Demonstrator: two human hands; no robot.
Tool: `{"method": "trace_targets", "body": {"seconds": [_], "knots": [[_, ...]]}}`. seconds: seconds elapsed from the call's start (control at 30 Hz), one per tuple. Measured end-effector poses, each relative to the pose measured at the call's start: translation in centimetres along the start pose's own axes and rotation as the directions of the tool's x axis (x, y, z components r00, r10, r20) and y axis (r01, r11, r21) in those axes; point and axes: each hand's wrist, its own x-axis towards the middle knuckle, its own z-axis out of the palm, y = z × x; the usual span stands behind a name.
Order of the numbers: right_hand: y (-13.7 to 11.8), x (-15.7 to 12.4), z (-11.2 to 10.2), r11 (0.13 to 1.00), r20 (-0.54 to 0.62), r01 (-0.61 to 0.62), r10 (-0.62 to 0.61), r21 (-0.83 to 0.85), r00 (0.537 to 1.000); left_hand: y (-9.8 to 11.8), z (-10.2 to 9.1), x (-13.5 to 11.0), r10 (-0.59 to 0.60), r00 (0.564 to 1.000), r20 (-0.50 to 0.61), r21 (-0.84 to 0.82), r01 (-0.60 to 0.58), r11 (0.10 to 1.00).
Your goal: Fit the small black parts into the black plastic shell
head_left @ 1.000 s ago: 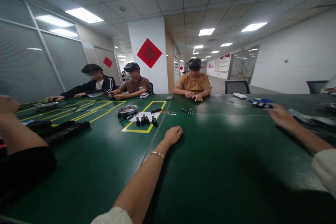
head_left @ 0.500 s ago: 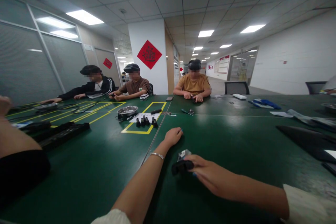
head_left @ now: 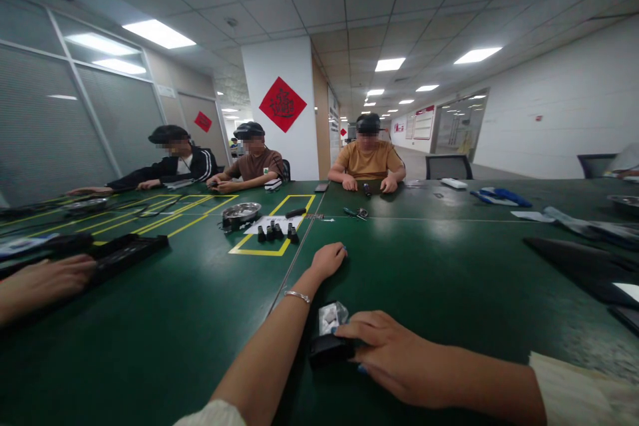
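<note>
Right hand (head_left: 389, 354) gripping a black piece (head_left: 327, 350), left hand (head_left: 329, 258) resting curled on the surface (head_left: 439, 279).
From my end I'd call it early: the piece sits just beside my left forearm (head_left: 269, 354), white-filled packet (head_left: 328, 319) against it, nothing released yet. The right reaches in knuckles up; the left stretches ahead, fingers too hidden to tell any grip.

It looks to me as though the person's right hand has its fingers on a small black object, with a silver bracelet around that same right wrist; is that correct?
Not quite: the silver bracelet is around the person's left wrist, as the head view shows. The right hand does have its fingers on the small black object.
</note>
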Motion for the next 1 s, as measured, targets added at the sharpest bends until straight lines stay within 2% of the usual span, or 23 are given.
{"method": "trace_targets", "body": {"seconds": [0.17,0.3,0.4,0.5,0.57,0.67,0.83,1.0], "knots": [[-0.2,-0.3,-0.5,0.998,0.043,0.058,-0.057,-0.037,0.997,-0.1,0.0,0.0,0.002,1.0,0.015,0.001,-0.002,1.0],[-0.1,-0.2,-0.8,0.995,-0.023,0.091,-0.092,-0.032,0.995,-0.2,0.1,0.1,0.002,1.0,0.024,0.002,-0.002,1.0],[1.0,-0.3,-1.0,1.0,-0.078,0.012,-0.014,-0.025,0.997,-0.1,0.1,0.2,0.006,1.0,0.019,0.005,-0.006,1.0],[2.6,-0.7,-1.2,0.992,-0.065,-0.119,0.117,-0.031,0.991,0.1,0.0,0.2,-0.019,1.0,0.024,0.004,0.019,1.0],[3.4,-1.1,-1.1,0.986,-0.081,-0.158,0.153,-0.054,0.985,0.3,-0.2,0.1,-0.039,0.999,0.033,-0.001,0.039,0.999],[3.7,-1.5,-0.6,0.979,-0.094,-0.159,0.148,-0.129,0.985,0.5,-0.4,-0.1,-0.04,0.998,0.043,-0.007,0.04,0.999],[3.5,-1.8,0.4,0.881,-0.13,-0.157,0.109,-0.447,0.985,0.5,-0.4,-0.1,-0.037,0.998,0.042,0.003,0.037,0.999],[3.0,-1.9,0.8,0.877,-0.147,-0.137,0.077,-0.461,0.986,0.4,-0.4,-0.1,-0.041,0.998,0.04,-0.014,0.041,0.999]]}}
